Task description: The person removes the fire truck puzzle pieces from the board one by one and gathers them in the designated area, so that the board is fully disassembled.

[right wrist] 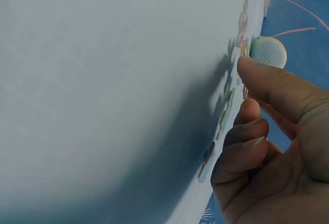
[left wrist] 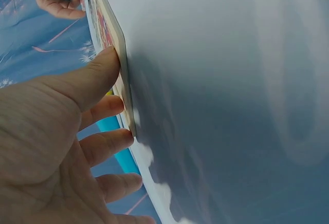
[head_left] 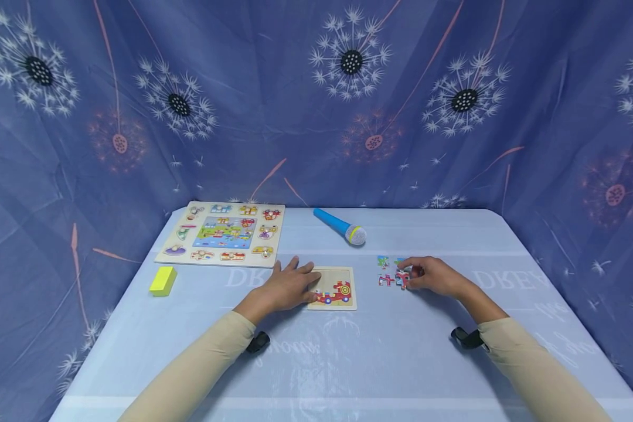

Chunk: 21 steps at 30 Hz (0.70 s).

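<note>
A small wooden puzzle board [head_left: 329, 274] with a partly filled red vehicle picture lies in front of me. My left hand [head_left: 289, 287] rests at its left side, fingers spread; in the left wrist view the thumb [left wrist: 97, 72] lies on the board's edge [left wrist: 122, 54]. To the right of the board, my right hand [head_left: 435, 276] pinches a red and blue jigsaw piece [head_left: 402, 279] between thumb and fingers, close over the table. Beside it lie a red and white piece [head_left: 385, 281], a green and blue piece [head_left: 383, 262] and another greenish piece [head_left: 398, 261], partly covered by the fingers.
A larger wooden peg puzzle [head_left: 274, 234] lies at the back left, with a yellow block [head_left: 163, 281] in front of it. Behind the small board is a blue toy microphone [head_left: 340, 225]. Patterned blue cloth [head_left: 274, 105] hangs behind the white table [head_left: 348, 375].
</note>
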### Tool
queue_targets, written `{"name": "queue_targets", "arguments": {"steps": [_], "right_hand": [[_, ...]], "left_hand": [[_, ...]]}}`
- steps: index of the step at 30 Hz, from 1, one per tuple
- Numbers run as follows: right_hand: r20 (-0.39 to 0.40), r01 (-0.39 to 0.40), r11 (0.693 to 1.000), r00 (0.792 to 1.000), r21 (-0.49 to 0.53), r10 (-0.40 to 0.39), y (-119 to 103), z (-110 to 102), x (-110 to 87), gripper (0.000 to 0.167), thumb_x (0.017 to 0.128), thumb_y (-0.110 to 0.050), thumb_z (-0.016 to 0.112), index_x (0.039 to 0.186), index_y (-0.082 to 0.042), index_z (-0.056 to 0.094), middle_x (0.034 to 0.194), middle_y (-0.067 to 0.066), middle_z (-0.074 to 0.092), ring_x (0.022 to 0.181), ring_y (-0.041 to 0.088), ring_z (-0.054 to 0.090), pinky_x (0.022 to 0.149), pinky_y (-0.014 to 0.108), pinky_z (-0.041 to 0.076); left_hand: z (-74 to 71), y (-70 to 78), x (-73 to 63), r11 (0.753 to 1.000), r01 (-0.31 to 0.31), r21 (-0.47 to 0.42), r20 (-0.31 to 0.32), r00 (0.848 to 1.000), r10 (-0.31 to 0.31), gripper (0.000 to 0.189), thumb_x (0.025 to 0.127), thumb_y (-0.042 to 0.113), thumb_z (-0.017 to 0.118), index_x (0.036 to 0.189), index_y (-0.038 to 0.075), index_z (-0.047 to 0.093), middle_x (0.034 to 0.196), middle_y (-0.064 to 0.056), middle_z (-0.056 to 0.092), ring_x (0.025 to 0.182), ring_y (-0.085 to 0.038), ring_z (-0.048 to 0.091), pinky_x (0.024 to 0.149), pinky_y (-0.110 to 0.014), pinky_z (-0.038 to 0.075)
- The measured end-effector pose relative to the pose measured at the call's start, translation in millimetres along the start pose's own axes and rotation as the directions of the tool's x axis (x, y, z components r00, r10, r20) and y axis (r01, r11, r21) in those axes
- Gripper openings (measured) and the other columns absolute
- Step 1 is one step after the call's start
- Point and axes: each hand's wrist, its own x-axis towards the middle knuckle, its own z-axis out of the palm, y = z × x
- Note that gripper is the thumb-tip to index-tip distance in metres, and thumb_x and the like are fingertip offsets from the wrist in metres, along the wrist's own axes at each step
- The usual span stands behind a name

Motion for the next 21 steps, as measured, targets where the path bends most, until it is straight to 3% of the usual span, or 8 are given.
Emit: {"name": "queue_targets", "arguments": {"steps": [13,21], "right_hand": [[-0.002,-0.022,1.0,1.0,-0.02,0.022,2.3,2.8,1.9,0.044,0.089,-0.006,0.076,0.131,-0.003,0.066,0.085,0.003,0.058,0.072,0.017,0.049,0.062,0.028,0.04],[-0.015,0.007,1.0,1.0,0.023,-0.007,-5.3,2.9,1.5,0.043,0.092,-0.005,0.073,0.133,0.001,0.063,0.089,0.005,0.06,0.073,0.017,0.049,0.062,0.028,0.041]], "left_hand": [[-0.2,1.6,0.4,1.0,-0.004,-0.004,-0.001,1.0,0.004,0.06,0.098,0.047,0.065,0.151,0.022,0.052,0.162,-0.006,0.04,0.153,-0.044,0.022,0.113,-0.075,0.018],[1.0,-0.8,0.4,1.0,-0.017,-0.007,-0.007,1.0,0.016,0.059,0.099,0.046,0.065,0.151,0.021,0.053,0.162,-0.006,0.04,0.153,-0.044,0.023,0.113,-0.076,0.018]]}}
